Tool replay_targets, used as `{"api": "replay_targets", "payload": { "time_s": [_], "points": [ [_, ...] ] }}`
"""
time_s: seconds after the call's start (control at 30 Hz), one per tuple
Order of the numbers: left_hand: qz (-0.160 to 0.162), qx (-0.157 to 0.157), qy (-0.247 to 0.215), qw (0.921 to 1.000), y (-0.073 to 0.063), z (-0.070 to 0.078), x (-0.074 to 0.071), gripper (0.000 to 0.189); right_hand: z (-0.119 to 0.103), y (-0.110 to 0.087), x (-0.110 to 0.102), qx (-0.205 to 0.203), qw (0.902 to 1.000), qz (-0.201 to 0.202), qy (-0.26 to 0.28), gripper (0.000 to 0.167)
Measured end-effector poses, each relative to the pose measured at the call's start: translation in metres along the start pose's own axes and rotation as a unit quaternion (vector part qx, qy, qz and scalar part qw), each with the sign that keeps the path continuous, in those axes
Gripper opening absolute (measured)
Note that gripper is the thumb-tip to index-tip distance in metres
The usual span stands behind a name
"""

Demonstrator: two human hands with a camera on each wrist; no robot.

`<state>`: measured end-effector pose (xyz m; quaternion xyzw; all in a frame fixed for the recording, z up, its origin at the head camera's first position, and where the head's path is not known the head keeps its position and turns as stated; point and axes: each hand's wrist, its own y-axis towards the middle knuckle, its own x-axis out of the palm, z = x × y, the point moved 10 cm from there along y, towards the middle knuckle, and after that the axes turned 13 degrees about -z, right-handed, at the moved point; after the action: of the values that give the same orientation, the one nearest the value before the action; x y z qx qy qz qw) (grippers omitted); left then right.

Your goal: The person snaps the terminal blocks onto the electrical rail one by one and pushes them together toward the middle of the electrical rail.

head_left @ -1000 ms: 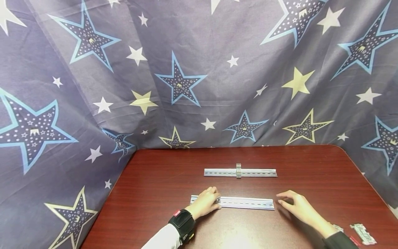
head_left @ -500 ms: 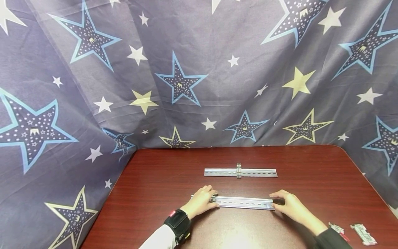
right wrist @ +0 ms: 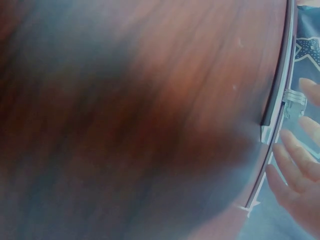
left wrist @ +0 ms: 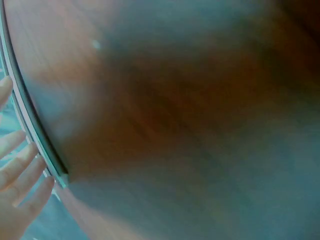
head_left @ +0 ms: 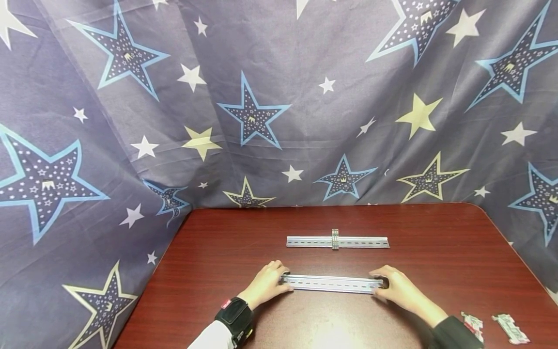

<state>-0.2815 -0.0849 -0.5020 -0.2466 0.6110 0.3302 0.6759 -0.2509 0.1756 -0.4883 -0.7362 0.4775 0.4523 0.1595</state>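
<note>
A slotted silver DIN rail (head_left: 331, 283) lies across the table in front of me. My left hand (head_left: 265, 286) holds it near its left end, the thumb at the near edge and the fingers at the far edge, covering that end. At the right end my right hand (head_left: 401, 289) grips the rail in the same way. The left wrist view shows the rail's edge (left wrist: 37, 117) running past the fingers; in the right wrist view the rail's end (right wrist: 267, 132) sits close to the fingertips.
Farther back lies a second DIN rail (head_left: 364, 242) with a few narrow terminal blocks (head_left: 334, 239) clipped at its middle. Loose terminal blocks (head_left: 510, 328) lie at the front right of the red-brown table (head_left: 235, 237). A star-patterned cloth (head_left: 279, 160) hangs behind.
My left hand has slid left along the rail to its left end. My right hand has come in from the right and taken hold of the right end.
</note>
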Motion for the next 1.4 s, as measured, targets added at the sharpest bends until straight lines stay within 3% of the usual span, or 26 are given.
{"api": "replay_targets", "payload": {
  "time_s": [0.2,0.57,1.1,1.4],
  "points": [
    [-0.022,-0.017,-0.005,0.9996,-0.004,-0.007,0.007,0.045,-0.004,0.001,0.005,-0.028,0.9995,0.011,-0.001,0.036],
    [-0.021,-0.016,-0.017,0.9995,-0.008,-0.011,0.006,0.042,-0.005,0.005,0.013,-0.033,0.9992,-0.002,-0.023,0.036],
    [-0.018,-0.005,-0.017,0.9997,-0.008,-0.009,0.005,0.03,0.0,0.012,0.022,0.025,0.9964,-0.068,-0.046,0.031],
    [-0.024,0.001,-0.021,0.9995,-0.001,-0.002,0.004,0.025,0.001,0.011,0.019,0.01,0.9958,-0.078,-0.048,0.03]
  ]
}}
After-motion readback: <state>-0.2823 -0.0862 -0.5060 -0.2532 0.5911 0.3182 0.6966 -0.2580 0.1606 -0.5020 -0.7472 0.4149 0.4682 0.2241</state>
